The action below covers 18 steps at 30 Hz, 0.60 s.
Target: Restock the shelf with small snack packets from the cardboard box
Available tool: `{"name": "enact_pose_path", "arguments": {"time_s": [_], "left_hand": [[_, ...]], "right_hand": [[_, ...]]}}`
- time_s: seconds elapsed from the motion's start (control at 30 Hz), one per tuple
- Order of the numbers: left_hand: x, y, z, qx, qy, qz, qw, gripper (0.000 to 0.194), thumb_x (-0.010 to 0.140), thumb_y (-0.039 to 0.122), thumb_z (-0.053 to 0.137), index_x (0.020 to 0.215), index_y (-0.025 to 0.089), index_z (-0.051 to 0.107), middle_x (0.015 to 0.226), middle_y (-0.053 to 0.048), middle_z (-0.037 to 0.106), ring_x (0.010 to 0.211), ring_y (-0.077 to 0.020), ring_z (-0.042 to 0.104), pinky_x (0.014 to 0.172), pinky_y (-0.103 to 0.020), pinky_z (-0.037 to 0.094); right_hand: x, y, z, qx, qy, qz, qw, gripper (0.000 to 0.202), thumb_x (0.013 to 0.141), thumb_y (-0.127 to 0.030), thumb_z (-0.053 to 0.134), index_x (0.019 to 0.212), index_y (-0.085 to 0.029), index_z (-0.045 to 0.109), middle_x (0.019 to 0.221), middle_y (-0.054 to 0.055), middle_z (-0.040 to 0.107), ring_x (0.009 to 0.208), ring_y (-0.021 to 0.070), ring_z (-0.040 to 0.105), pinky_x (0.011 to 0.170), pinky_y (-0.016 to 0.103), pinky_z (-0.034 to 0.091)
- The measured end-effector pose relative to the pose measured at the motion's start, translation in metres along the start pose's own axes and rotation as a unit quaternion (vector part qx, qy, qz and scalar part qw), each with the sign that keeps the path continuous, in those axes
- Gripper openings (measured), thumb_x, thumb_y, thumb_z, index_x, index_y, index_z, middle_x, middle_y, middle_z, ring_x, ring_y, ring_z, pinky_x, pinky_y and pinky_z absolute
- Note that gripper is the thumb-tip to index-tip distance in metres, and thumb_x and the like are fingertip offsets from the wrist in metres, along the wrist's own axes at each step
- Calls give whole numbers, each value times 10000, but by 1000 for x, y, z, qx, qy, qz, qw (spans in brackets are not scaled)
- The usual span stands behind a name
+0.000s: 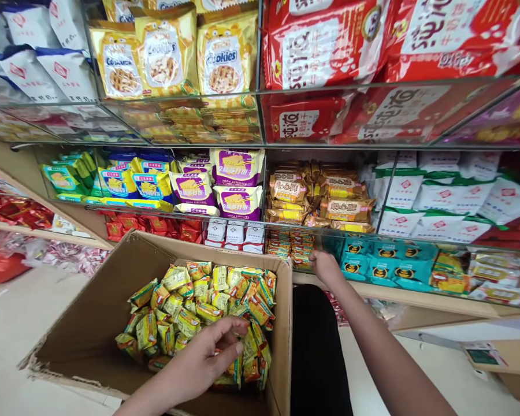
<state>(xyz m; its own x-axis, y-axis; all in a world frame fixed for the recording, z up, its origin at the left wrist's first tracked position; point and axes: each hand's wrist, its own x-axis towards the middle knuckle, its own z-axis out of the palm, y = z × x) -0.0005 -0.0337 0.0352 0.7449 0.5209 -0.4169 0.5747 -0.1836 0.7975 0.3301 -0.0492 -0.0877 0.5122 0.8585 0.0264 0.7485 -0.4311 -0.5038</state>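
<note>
While the left hand (208,352) curls its fingers onto snack packets (199,312) heaped against the cardboard box's (91,312) right wall, still nearly full, the right hand (325,267) reaches the lower shelf's (398,296) front edge; its grip is hidden.

The left hand (212,349) reaches in low from the bottom edge, palm down, fingers (231,329) curled and bunched together. The right hand (325,267) stretches forward on a straight bare arm, its fingers bent downward.
</note>
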Motion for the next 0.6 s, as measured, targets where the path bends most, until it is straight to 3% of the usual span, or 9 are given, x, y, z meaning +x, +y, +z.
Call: {"name": "enact_pose_path", "arguments": {"time_s": [0.13, 0.27, 0.33, 0.43, 0.53, 0.6], "left_hand": [[-1, 2, -3, 118, -44, 22, 992, 367, 831, 307, 460, 1184, 214, 499, 1195, -75, 539, 1070, -216, 510, 938, -326, 392], [10, 0, -3, 280, -108, 72, 951, 508, 749, 141, 507, 1245, 249, 481, 1354, -93, 412, 1223, -284, 386, 1000, -414, 328], [19, -3, 1, 359, -158, 87, 916, 549, 673, 81, 547, 1206, 212, 527, 1278, -132, 479, 1155, -322, 444, 939, -439, 381], [32, -8, 8, 447, -184, 100, 870, 419, 596, 16, 578, 993, 127, 655, 1040, -160, 603, 999, -335, 526, 839, -431, 435], [38, -11, 6, 453, -173, 109, 868, 281, 576, -7, 592, 789, 143, 697, 890, -110, 645, 925, -301, 560, 823, -395, 437], [35, -9, -4, 434, -155, 114, 880, 280, 595, 32, 618, 817, 187, 693, 885, -67, 647, 907, -266, 572, 801, -346, 447]], "right_hand": [[5, 7, 3, 9, 14, -26, 1000, 106, 705, -61, 530, 642, -145, 547, 659, -8, 526, 619, 113, 501, 632, 253, 403], [-5, 3, -2, 38, 78, -51, 995, 93, 666, -86, 543, 695, -163, 588, 792, 70, 573, 773, 184, 553, 746, 308, 430], [-21, -4, -3, 60, 123, -66, 988, 91, 711, -155, 525, 769, -163, 595, 924, 110, 571, 903, 215, 543, 832, 347, 418], [-61, -14, 5, 97, 176, -82, 976, 167, 802, -264, 443, 803, -175, 584, 1004, 124, 563, 979, 220, 527, 863, 378, 422], [-111, -26, 19, 122, 193, -90, 969, 221, 835, -321, 416, 787, -183, 582, 968, 113, 590, 929, 211, 558, 812, 377, 459], [-140, -37, 21, 147, 201, -90, 964, 210, 840, -322, 434, 802, -182, 585, 933, 101, 607, 888, 202, 573, 783, 368, 471]]}}
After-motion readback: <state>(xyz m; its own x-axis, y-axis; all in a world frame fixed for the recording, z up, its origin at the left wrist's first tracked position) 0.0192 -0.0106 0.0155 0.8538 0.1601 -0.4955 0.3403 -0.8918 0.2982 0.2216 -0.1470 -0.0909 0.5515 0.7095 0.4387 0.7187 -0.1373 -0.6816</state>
